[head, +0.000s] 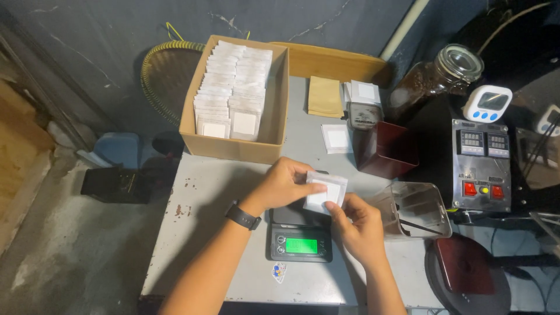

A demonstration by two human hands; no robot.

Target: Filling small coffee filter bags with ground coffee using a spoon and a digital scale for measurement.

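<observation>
Pinching one small white filter bag over the scale, left hand and right hand close fingertips on its edges.

1. Hands – two: the left hand and the right hand, both pinching one small white packet.
2. Wristwatch – one.
3. Digital scale – one.
4. Cardboard box – one, with two rows of white packets, too many to count.
5. Loose white packets on the grey table – one lying flat by the box, a few more stacked behind it.
6. Brown paper bags – one stack.
7. Glass jar – one.
8. Clear plastic jug – one.
9. White timer – one.
10. Control box – one, with two small displays.
11. Dark red container – one.
</observation>
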